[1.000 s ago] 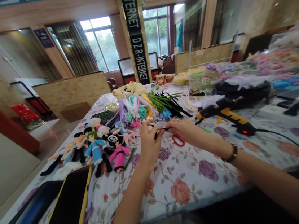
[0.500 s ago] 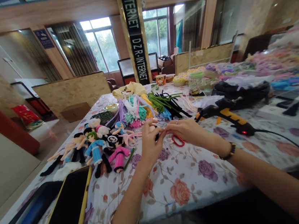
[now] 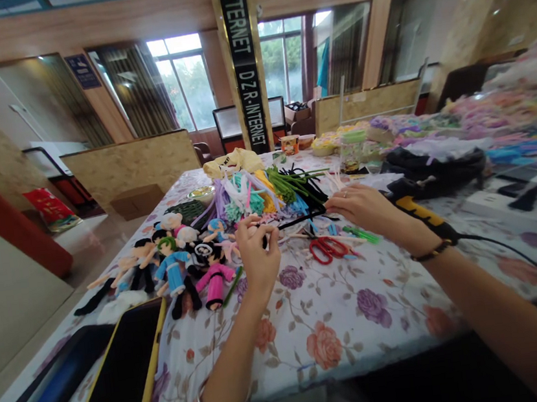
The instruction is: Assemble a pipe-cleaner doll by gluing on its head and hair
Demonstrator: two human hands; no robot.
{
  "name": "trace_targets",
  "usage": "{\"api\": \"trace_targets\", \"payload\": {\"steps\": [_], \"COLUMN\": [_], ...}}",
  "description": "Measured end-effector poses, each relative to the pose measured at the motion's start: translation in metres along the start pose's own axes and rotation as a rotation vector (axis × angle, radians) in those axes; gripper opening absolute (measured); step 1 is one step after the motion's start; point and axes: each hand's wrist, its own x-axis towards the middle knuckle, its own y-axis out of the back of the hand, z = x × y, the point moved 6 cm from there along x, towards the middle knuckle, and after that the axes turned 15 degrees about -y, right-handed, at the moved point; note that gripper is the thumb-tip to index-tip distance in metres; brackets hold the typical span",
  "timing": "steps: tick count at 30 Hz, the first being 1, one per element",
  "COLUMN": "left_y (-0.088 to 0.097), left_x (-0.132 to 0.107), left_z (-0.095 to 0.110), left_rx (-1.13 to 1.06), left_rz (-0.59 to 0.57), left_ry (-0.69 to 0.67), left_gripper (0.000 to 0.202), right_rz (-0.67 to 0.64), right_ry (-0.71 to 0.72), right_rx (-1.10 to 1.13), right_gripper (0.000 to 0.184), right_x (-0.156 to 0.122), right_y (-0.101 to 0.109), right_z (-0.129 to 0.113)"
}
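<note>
L hand [image 3: 259,254]: fingers curled, end of black strip [image 3: 303,219] being pinched; other dark bit showing betw. fingers, detail unclear. R hand [image 3: 360,209]: fingertips closed, opp. end being gripped. Strip thin, approx. straight, being held betw. hands over floral-covered bench [image 3: 312,313], nr red-handled scissors [image 3: 326,241].
</note>
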Motion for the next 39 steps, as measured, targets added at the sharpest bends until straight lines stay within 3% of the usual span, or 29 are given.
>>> {"api": "trace_targets", "payload": {"steps": [9, 13, 19, 26, 29, 33, 36, 39], "left_y": [0.004, 0.003, 0.002, 0.002, 0.001, -0.003, -0.007, -0.012], "left_x": [-0.002, -0.002, -0.002, -0.002, -0.002, -0.002, -0.003, -0.003], "left_z": [0.004, 0.004, 0.004, 0.002, 0.001, -0.001, -0.004, -0.008], "left_rx": [0.137, 0.173, 0.183, 0.106, 0.056, -0.052, -0.162, -0.301], "left_rz": [-0.006, -0.029, -0.035, -0.006, 0.008, 0.016, 0.011, -0.005], "left_ry": [-0.090, -0.128, -0.113, -0.043, -0.026, -0.019, 0.017, 0.086], "left_gripper": [0.011, 0.012, 0.012, 0.010, 0.009, 0.008, 0.009, 0.013], "right_rz": [-0.093, -0.182, -0.188, -0.212, -0.141, -0.023, -0.095, -0.134], "right_ry": [-0.140, -0.236, -0.398, -0.306, -0.296, -0.157, -0.031, -0.027], "right_rx": [-0.064, -0.076, -0.150, 0.020, 0.064, 0.335, 0.495, 0.532], "right_gripper": [0.017, 0.020, 0.031, 0.019, 0.021, 0.024, 0.029, 0.024], "right_x": [-0.001, -0.002, -0.002, -0.004, -0.003, -0.002, -0.003, -0.005], "right_y": [-0.008, -0.015, -0.017, -0.019, -0.017, -0.010, -0.012, -0.011], "right_z": [0.031, 0.036, 0.038, 0.023, 0.014, -0.013, -0.038, -0.055]}}
